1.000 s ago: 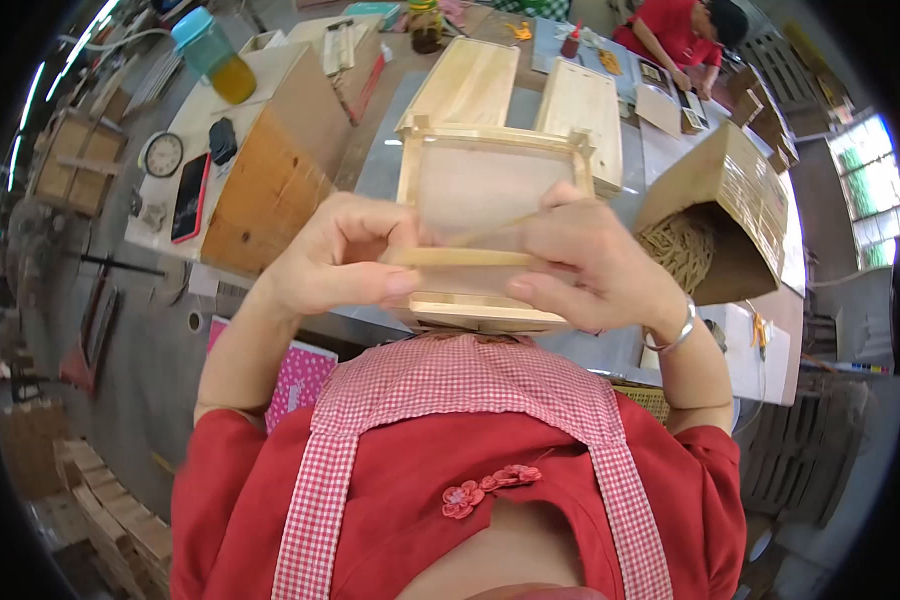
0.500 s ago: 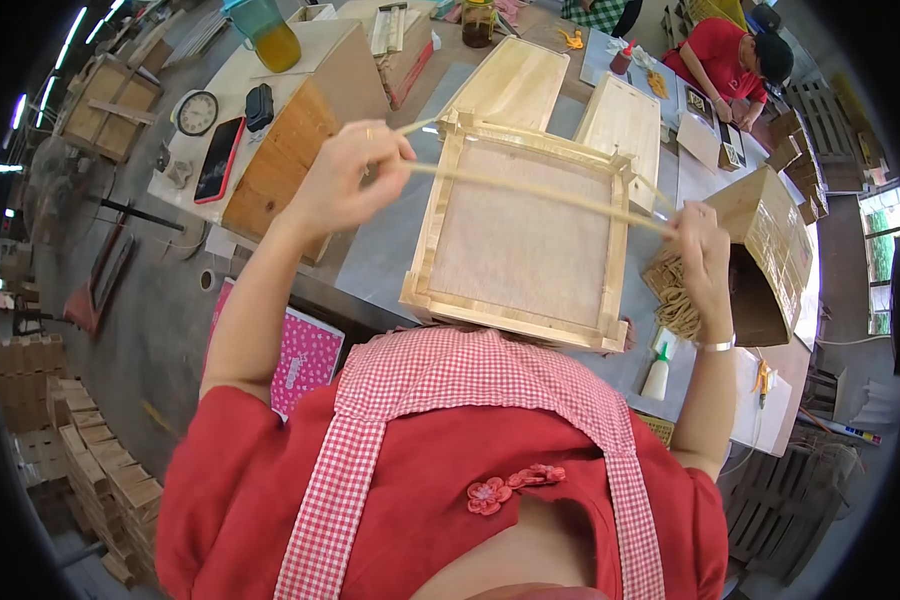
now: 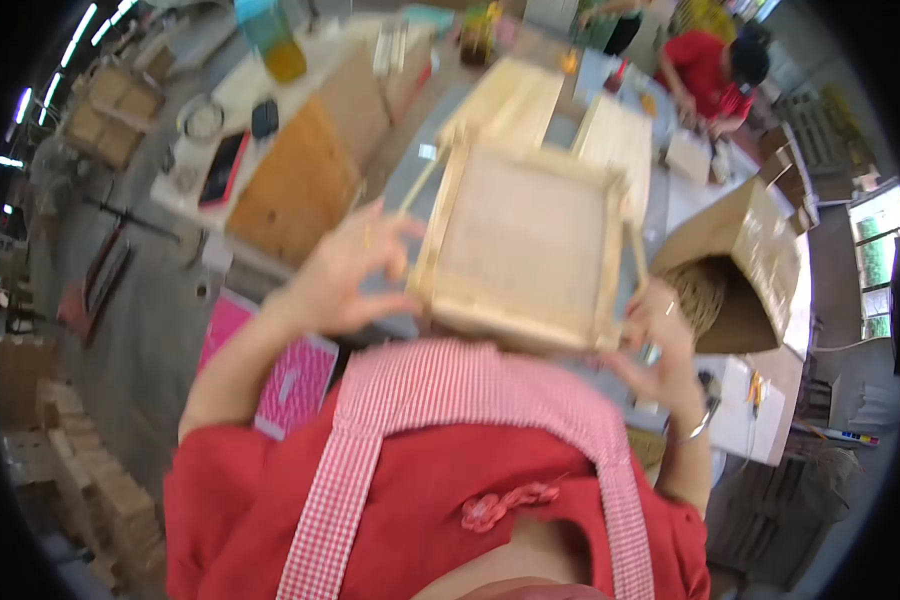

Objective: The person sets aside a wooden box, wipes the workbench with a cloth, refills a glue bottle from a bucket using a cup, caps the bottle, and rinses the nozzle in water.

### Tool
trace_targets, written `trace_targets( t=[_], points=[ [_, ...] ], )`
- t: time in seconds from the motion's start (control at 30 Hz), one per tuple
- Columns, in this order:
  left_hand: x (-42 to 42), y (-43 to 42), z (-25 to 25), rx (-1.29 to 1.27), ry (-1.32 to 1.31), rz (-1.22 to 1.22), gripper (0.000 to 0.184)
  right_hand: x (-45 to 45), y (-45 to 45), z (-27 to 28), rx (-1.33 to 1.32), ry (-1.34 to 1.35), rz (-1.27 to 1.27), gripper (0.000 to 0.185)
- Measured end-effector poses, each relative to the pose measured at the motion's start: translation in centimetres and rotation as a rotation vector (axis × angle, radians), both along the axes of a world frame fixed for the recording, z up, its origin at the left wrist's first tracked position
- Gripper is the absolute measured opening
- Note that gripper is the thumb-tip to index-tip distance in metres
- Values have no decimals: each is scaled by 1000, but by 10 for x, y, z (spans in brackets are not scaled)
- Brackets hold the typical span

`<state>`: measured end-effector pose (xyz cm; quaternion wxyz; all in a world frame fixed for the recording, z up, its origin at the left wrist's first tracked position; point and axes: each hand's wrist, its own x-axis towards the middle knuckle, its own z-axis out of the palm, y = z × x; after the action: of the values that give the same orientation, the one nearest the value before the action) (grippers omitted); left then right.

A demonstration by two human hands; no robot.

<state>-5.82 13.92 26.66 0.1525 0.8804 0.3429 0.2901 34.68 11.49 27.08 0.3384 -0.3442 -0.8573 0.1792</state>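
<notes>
A square wooden box point(image 3: 525, 240) with a pale panel inside its raised rim lies in front of me, blurred by motion. A tan rubber band point(image 3: 423, 187) runs down along the box's left side from the far corner. The bent fingers of my left hand point(image 3: 350, 268) hold it, with the thumb near the box's near left corner. My right hand point(image 3: 663, 335) has its fingers curled on the band's right strand, beside the near right corner. The band's near stretch between the hands cannot be made out.
Two wooden panels point(image 3: 505, 100) lie beyond the box. At right, a cardboard carton point(image 3: 745, 240) lies on its side with rubber bands point(image 3: 698, 297) in it. A phone point(image 3: 224, 168) rests at left. A co-worker in red point(image 3: 705, 75) sits at the far right.
Both hands have come down and toward me, to the near corners of the box. The band, stretched across above the box before, now shows along its left and right sides.
</notes>
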Motion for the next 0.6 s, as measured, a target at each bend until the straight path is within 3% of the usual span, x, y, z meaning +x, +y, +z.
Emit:
trace_targets(
  t=[0.1,0.23,0.33,0.43,0.5,0.53,0.57,0.6],
  points=[
    [1,-11,-9,353,52,-33,31,-4,-15,-3,155,-83,-19,32],
    [8,-20,-22,494,81,50,27,-10,-25,-23,301,-76,-162,28],
    [10,-24,-22,475,86,79,26,-12,-29,-35,296,-17,-222,17],
    [19,-31,-30,481,27,133,36,-22,-34,-29,265,28,-346,28],
    [12,-31,-40,530,0,160,45,-1,-46,-62,84,20,-331,34],
    [9,-33,-38,453,-4,163,46,6,-41,-65,52,59,-245,36],
    [9,-37,-32,189,-171,107,46,8,-29,-68,169,129,-201,36],
    [11,-34,-33,122,-301,108,45,-2,-38,-51,-99,270,-362,28]
  ],
)
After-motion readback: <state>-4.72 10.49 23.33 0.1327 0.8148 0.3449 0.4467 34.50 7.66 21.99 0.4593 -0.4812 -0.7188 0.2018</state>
